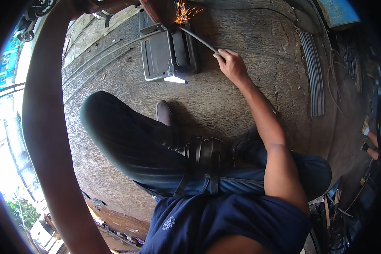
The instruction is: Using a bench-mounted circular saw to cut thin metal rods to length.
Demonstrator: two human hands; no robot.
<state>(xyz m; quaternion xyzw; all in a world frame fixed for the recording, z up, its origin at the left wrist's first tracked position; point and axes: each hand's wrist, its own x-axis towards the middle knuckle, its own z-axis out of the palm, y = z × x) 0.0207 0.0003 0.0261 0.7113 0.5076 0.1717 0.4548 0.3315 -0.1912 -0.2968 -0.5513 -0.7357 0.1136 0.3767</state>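
Observation:
My right hand (232,65) grips the end of a grey metal rod (201,40), thumb and fingers closed round it. The rod's other end meets a cut-off saw (154,59), where orange sparks (184,13) fly from the contact. The saw has a flat dark base on the floor and a reddish-brown guard (153,10) above. My left arm reaches up along the left side to the top edge. There my left hand (79,5) is at a dark reddish bar (103,6) leading toward the saw; its fingers are too dark and cut off to make out.
Long thin rods (101,53) lie on the worn floor (127,80) left of the saw. On the right are a corrugated metal strip (311,74) and loose cable. Another person's sandalled feet (368,137) show at the far right. My bent legs (127,131) are below the saw.

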